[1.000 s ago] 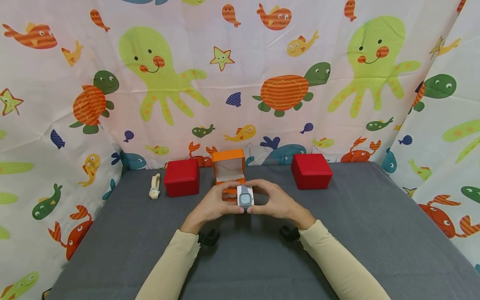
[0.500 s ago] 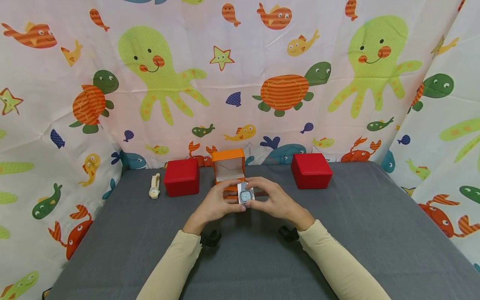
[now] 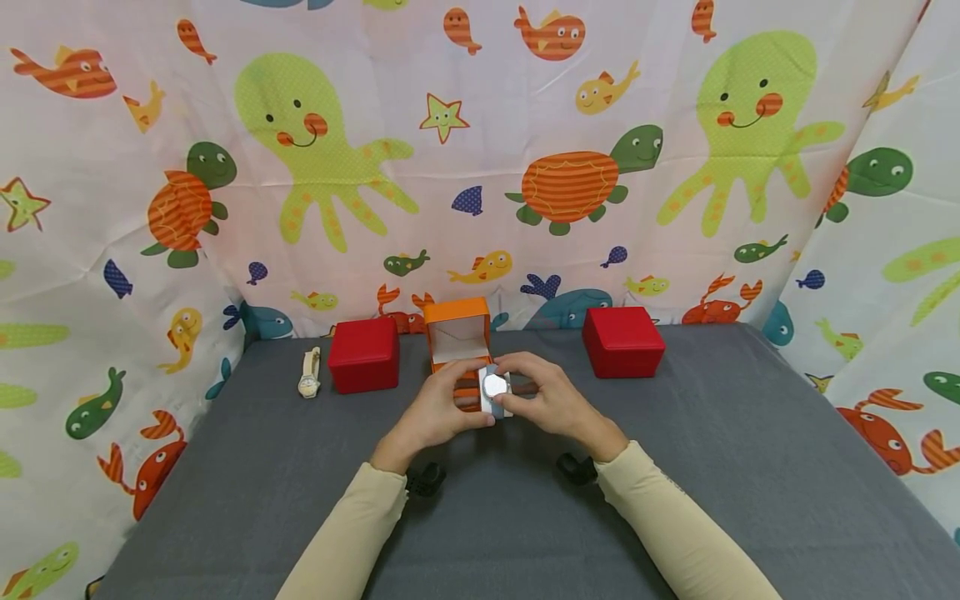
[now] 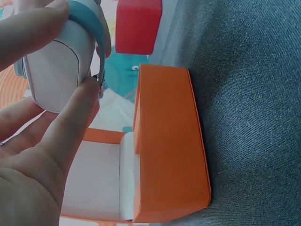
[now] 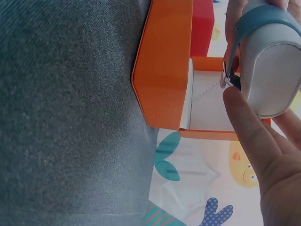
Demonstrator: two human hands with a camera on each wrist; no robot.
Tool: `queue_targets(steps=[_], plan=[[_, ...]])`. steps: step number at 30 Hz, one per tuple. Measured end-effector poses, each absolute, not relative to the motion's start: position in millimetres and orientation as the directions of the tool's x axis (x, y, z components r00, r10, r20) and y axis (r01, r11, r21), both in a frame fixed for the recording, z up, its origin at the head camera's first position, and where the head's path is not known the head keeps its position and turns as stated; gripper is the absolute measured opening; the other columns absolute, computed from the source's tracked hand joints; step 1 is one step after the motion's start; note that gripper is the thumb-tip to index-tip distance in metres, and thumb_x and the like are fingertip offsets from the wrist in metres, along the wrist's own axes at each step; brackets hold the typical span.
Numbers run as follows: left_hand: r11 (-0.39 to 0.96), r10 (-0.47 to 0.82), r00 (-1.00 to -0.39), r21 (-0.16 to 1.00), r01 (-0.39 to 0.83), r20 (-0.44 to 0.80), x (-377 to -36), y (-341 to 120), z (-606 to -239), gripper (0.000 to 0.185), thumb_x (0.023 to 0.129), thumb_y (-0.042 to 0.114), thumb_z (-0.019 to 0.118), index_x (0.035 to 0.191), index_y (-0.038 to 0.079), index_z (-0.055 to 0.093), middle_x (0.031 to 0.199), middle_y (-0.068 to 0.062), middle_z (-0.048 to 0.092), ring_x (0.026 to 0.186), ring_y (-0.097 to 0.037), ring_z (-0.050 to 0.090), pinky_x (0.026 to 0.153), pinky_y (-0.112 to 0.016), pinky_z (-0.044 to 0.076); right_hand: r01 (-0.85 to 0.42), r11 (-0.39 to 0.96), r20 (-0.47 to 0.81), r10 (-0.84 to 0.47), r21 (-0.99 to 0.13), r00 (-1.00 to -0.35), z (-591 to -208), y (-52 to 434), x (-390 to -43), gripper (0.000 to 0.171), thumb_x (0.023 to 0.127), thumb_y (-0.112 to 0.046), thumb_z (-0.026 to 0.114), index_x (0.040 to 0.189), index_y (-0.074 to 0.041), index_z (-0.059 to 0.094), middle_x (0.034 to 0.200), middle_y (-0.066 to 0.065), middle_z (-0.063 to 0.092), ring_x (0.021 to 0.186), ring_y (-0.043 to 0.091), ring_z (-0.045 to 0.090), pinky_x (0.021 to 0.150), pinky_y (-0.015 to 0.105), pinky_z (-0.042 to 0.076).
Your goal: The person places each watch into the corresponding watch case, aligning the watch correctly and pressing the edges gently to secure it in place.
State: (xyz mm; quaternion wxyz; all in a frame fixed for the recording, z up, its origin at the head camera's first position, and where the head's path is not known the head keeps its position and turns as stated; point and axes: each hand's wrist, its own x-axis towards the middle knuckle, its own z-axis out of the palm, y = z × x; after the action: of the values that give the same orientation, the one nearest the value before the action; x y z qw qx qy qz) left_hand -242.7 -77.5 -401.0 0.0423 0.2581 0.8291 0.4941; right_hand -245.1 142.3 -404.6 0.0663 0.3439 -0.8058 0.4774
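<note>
A grey cloth-covered counter (image 3: 750, 467) carries everything. At its far edge, from left to right, lie a cream wristwatch (image 3: 308, 374), a closed red box (image 3: 363, 354), an open orange box (image 3: 457, 342) with a pale lining, and, well apart, a second closed red box (image 3: 622, 341).

Two closed red cube boxes sit at the back of the grey cloth-covered table (image 3: 750, 433), one on the left (image 3: 363, 354), one on the right (image 3: 622, 341). A cream-strapped wristwatch (image 3: 308, 373) lies flat just beside the left box. Behind, a sea-creature-printed white curtain (image 3: 480, 150) hangs.
</note>
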Motion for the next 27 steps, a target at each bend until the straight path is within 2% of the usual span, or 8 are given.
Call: queue_targets(steps=[6, 13, 17, 21, 24, 27], plan=[[0.458, 0.456, -0.864, 0.776, 0.435, 0.215, -239.7, -75.6, -399.8, 0.075, 0.073, 0.017, 0.084, 0.138, 0.014, 0.047, 0.134, -0.006, 0.049, 0.117, -0.033, 0.049, 0.091, -0.046, 0.050, -0.613, 0.333, 0.447, -0.456, -0.716, -0.770, -402.7, 139.0, -240.8, 0.036, 0.088, -0.017, 0.070, 0.121, -0.007, 0.060, 0.128, 0.010, 0.056, 0.108, 0.025, 0.057, 0.080, 0.049, 0.054], [0.484, 0.450, -0.867, 0.756, 0.440, 0.216, -238.2, -76.7, -400.2, 0.074, 0.073, 0.019, 0.084, 0.138, 0.015, 0.048, 0.133, -0.005, 0.049, 0.117, -0.033, 0.050, 0.090, -0.040, 0.051, -0.617, 0.349, 0.449, -0.454, -0.705, -0.770, -408.1, 138.4, -243.6, 0.034, 0.088, -0.020, 0.070, 0.120, -0.011, 0.061, 0.127, 0.003, 0.056, 0.107, 0.020, 0.058, 0.080, 0.038, 0.056], [0.448, 0.455, -0.864, 0.782, 0.433, 0.217, -238.6, -78.6, -402.1, 0.075, 0.073, 0.018, 0.084, 0.138, 0.012, 0.047, 0.133, -0.005, 0.049, 0.115, -0.033, 0.052, 0.088, -0.038, 0.052, -0.609, 0.326, 0.425, -0.486, -0.723, -0.764, -408.0, 139.1, -244.5, 0.037, 0.088, -0.021, 0.070, 0.122, -0.012, 0.059, 0.129, 0.003, 0.054, 0.109, 0.020, 0.056, 0.083, 0.040, 0.055], [0.346, 0.452, -0.870, 0.860, 0.375, 0.198, -239.6, -81.8, -403.8, 0.075, 0.074, 0.010, 0.083, 0.138, 0.006, 0.045, 0.130, -0.006, 0.049, 0.111, -0.030, 0.055, 0.088, -0.043, 0.052, -0.576, 0.294, 0.361, -0.546, -0.763, -0.756, -406.0, 140.4, -244.8, 0.049, 0.084, -0.018, 0.072, 0.129, -0.014, 0.052, 0.134, 0.001, 0.048, 0.115, 0.020, 0.051, 0.089, 0.046, 0.051], [0.294, 0.448, -0.876, 0.897, 0.331, 0.177, -240.9, -84.2, -403.5, 0.075, 0.074, 0.006, 0.082, 0.138, 0.005, 0.045, 0.130, -0.006, 0.049, 0.110, -0.028, 0.055, 0.089, -0.047, 0.050, -0.557, 0.296, 0.319, -0.577, -0.776, -0.752, -404.6, 140.9, -244.7, 0.059, 0.081, -0.013, 0.073, 0.134, -0.017, 0.048, 0.138, -0.004, 0.043, 0.119, 0.017, 0.046, 0.093, 0.043, 0.048], [0.305, 0.448, -0.878, 0.895, 0.324, 0.165, -241.9, -86.8, -401.7, 0.073, 0.074, 0.008, 0.082, 0.137, 0.007, 0.046, 0.129, -0.006, 0.049, 0.110, -0.029, 0.056, 0.089, -0.046, 0.051, -0.562, 0.304, 0.309, -0.592, -0.770, -0.744, -404.4, 139.9, -245.9, 0.061, 0.080, -0.009, 0.072, 0.135, -0.018, 0.047, 0.138, -0.007, 0.042, 0.120, 0.015, 0.045, 0.094, 0.039, 0.048]])
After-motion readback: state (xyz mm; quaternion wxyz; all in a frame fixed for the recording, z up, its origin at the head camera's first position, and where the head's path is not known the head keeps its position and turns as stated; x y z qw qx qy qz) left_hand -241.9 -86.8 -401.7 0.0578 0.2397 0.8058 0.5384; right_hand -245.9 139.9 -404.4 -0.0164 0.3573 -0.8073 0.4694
